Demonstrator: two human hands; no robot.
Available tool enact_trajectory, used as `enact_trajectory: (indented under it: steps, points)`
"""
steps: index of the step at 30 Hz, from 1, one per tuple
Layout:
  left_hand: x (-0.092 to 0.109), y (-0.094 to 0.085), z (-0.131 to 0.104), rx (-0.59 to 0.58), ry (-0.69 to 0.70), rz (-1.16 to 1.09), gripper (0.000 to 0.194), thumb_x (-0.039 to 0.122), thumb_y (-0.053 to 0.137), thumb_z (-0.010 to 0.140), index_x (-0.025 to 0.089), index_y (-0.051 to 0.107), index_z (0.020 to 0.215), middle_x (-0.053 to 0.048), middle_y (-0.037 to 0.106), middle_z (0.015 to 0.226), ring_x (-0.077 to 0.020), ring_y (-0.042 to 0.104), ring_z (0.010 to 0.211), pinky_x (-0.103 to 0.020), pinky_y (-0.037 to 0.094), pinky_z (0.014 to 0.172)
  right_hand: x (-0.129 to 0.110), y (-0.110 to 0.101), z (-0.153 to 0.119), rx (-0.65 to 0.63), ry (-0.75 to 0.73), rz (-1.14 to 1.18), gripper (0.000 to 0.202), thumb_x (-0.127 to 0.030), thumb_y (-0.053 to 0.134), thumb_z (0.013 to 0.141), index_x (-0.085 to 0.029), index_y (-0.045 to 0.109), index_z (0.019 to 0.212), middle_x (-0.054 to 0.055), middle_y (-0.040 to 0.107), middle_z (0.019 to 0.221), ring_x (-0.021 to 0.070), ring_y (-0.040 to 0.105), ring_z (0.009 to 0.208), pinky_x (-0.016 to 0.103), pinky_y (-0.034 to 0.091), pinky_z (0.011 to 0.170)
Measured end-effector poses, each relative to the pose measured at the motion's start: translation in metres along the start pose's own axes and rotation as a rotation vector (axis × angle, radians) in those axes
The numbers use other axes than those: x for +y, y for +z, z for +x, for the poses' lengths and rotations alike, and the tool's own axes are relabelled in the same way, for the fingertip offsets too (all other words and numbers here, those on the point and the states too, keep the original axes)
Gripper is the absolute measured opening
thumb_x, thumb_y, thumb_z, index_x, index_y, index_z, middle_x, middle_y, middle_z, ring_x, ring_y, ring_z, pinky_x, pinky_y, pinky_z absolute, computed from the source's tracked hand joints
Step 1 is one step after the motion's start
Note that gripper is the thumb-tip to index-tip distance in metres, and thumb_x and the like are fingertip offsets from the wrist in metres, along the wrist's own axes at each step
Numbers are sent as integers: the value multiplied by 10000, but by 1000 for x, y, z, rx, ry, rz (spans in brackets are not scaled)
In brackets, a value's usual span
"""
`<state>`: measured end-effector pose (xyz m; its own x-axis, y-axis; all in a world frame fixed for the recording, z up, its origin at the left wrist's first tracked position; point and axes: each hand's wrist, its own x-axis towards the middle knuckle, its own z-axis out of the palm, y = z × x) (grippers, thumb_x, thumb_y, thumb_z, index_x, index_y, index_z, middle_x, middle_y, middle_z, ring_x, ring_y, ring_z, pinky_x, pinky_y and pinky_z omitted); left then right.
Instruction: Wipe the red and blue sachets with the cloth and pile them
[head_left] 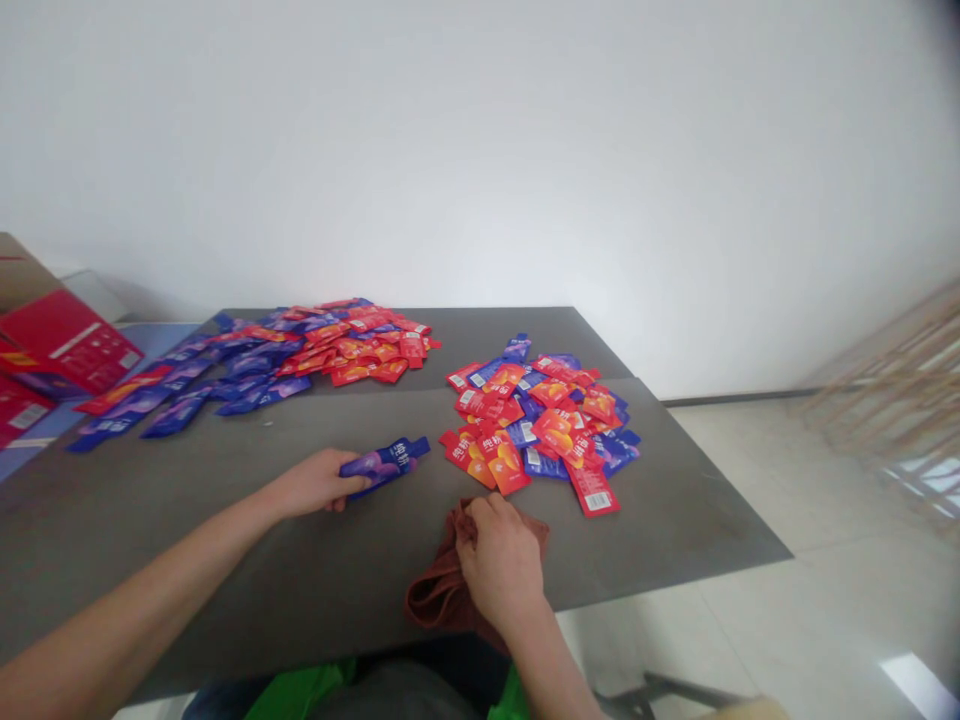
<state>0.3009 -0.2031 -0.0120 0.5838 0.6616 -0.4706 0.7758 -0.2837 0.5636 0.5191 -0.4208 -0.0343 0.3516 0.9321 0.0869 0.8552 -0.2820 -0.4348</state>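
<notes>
My left hand (324, 482) pinches the bottom end of a blue pouch (386, 463), whose narrow spout end points right, just over the grey table. With fingers curled, my right hand (501, 555) grips a brown cloth (442, 585) near the table's front edge. Beyond the cloth lies a loose heap of red and blue pouches (559, 432). A larger pile of red and blue pouches (337, 345) spreads across the back left.
The grey table (675, 500) ends at the right, with pale floor beyond. Red cardboard boxes (71, 340) stand at the far left on a blue surface. A white wall (480, 150) rises behind the table. A wooden rack (900, 390) shows at far right.
</notes>
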Motion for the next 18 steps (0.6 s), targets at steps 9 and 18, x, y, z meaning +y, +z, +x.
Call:
enact_trajectory:
  steps: [9, 18]
  points:
    - [0, 13, -24, -150, 80, -116, 374, 542, 592, 815, 196, 684, 925, 0, 649, 699, -192, 652, 620, -246, 482, 567, -36, -7, 16, 11, -185, 105, 31, -244, 593, 930, -247, 610, 903, 4, 628, 941, 167, 594, 891, 265, 414, 764]
    - [-6, 34, -27, 60, 27, -155, 229, 412, 539, 774, 202, 595, 703, 5, 623, 608, -186, 600, 570, -252, 434, 542, -94, 35, 72, -66, -425, -40, 143, -338, 533, 994, -246, 623, 1057, 51, 623, 1088, 204, 565, 1027, 288, 462, 813]
